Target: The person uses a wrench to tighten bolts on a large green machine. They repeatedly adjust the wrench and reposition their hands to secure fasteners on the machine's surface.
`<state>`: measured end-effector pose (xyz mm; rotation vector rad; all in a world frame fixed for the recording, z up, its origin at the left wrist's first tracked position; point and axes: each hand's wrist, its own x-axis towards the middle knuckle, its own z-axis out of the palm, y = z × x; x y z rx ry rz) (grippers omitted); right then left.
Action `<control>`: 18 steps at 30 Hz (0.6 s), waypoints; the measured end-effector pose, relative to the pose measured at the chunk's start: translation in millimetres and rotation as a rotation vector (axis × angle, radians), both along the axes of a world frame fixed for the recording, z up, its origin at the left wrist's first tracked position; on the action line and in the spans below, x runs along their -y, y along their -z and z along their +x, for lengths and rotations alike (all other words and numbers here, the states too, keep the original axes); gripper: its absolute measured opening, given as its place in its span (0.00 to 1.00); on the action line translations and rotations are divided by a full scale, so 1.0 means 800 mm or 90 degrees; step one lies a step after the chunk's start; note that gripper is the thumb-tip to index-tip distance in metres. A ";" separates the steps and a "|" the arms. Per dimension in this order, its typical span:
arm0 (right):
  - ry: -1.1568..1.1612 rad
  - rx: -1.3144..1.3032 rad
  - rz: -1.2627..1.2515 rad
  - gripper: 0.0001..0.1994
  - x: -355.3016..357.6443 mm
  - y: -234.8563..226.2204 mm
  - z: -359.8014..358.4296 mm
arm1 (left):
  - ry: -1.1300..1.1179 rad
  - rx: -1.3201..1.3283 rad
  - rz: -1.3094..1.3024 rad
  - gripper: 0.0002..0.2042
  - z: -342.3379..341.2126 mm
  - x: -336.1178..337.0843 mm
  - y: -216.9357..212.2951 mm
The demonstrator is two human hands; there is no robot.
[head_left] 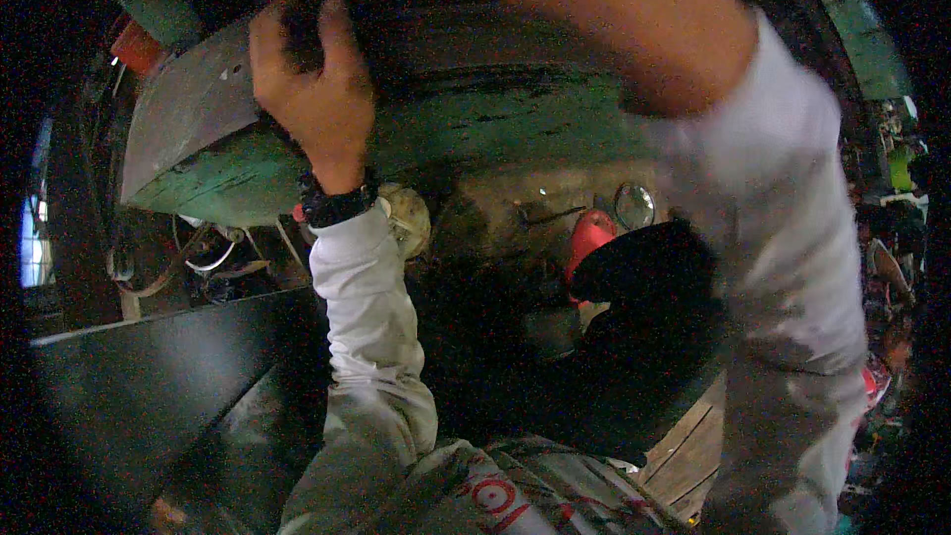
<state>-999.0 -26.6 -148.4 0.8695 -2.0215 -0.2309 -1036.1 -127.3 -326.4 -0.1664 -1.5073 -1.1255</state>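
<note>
My left hand (317, 89), with a dark watch (339, 200) at its wrist, is at the left end of a green machine body (475, 124) with worn paint. Its thumb and forefinger curl around something dark that I cannot make out, beside a flat grey metal plate (188, 104). Across the top reaches my right hand (604, 10), smeared by motion. Its fingers run into the dark at the upper edge, so their state and anything in them are hidden. Dark round-edged machine parts lie between the two hands.
Below the machine are a red shoe (591, 238), a round glassy piece (634, 206) and a pale round object (406, 218). A dark flat panel (168, 376) stands at the left. Wooden boards (688, 446) show at lower right, with clutter along the right side.
</note>
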 end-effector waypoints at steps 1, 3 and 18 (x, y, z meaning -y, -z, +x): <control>-0.119 0.062 -0.077 0.08 0.028 0.035 0.009 | -0.039 0.031 0.006 0.09 0.019 0.034 0.007; -0.335 0.141 -0.130 0.11 0.010 0.142 0.025 | 0.021 0.032 0.083 0.08 0.029 0.022 -0.011; 0.385 0.981 0.163 0.16 -0.332 0.693 -0.002 | -0.008 0.117 -0.024 0.09 -0.007 0.056 0.007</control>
